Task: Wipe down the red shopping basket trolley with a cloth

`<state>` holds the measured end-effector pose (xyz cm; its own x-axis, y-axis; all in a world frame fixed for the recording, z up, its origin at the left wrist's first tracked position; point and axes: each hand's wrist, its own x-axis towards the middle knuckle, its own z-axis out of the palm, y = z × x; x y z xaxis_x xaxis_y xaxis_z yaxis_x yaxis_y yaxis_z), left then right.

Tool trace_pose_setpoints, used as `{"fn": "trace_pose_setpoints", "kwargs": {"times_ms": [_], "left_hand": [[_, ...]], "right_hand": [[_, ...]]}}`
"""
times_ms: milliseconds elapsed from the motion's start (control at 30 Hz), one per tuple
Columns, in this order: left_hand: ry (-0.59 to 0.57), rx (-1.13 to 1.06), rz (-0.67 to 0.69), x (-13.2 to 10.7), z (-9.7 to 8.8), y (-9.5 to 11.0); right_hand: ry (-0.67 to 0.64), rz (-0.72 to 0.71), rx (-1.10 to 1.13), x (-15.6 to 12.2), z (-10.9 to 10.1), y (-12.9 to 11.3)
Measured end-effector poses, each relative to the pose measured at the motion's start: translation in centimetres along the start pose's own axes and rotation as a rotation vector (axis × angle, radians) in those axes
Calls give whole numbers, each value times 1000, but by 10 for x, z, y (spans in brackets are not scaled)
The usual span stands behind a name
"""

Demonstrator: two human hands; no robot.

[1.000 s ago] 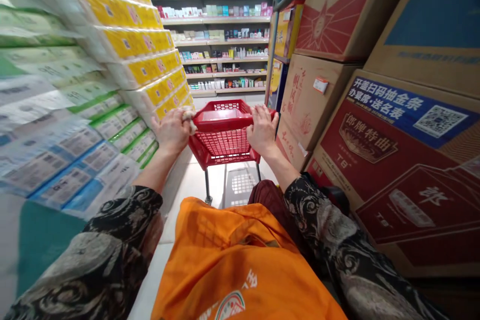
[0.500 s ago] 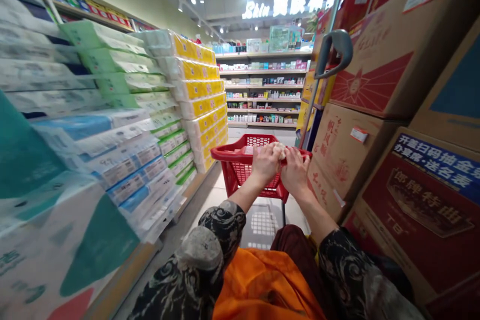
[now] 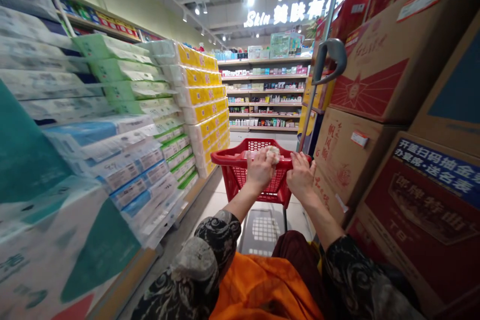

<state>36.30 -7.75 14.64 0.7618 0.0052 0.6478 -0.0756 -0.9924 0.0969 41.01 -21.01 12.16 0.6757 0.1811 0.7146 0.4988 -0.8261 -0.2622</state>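
Ahead of me is a red plastic shopping cart (image 3: 232, 172) with a mesh basket; its handle runs across the near side. My left hand (image 3: 259, 170) lies over the middle of the handle, fingers closed around a crumpled off-white cloth (image 3: 273, 153). The cloth sticks out past the fingertips, against the handle. Gripping the right end of the handle is my right hand (image 3: 300, 175), its fingers curled over the bar. Some pinkish item lies in the basket, mostly hidden behind my left hand.
Stacked tissue packs (image 3: 204, 115) line the left side on a low platform. Cardboard cartons (image 3: 341, 152) rise close on the right, beside a metal pole with a grey handle (image 3: 330, 62). Shelves of small goods (image 3: 268, 91) stand across the far end.
My right hand has moved right, away from the cloth and my left hand, to the handle's right end. The left hand has shifted slightly left with the cloth.
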Motion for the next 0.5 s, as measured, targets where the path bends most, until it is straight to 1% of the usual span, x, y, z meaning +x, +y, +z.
{"fn": "trace_pose_setpoints", "kwargs": {"times_ms": [67,133,267,333,400,433,500], "left_hand": [[-8,-7,53,3,4,11],[-7,0,55,2,3,5],[24,41,-62,-9,-8,-33],[34,58,-99,-12,-11,-46],[30,65,-92,-11,-8,-44],[28,63,-76,-10,-5,-38],[22,45,-25,-4,2,-18]], "right_hand": [[-7,-10,-4,0,-1,-2],[-16,-13,-2,0,-2,-4],[-29,-22,28,-1,-3,-9],[-32,-17,34,-2,-2,-13],[-38,-19,28,-3,-2,-15],[-41,-23,24,-4,-3,-16],[-39,-32,19,-3,-4,-16]]}}
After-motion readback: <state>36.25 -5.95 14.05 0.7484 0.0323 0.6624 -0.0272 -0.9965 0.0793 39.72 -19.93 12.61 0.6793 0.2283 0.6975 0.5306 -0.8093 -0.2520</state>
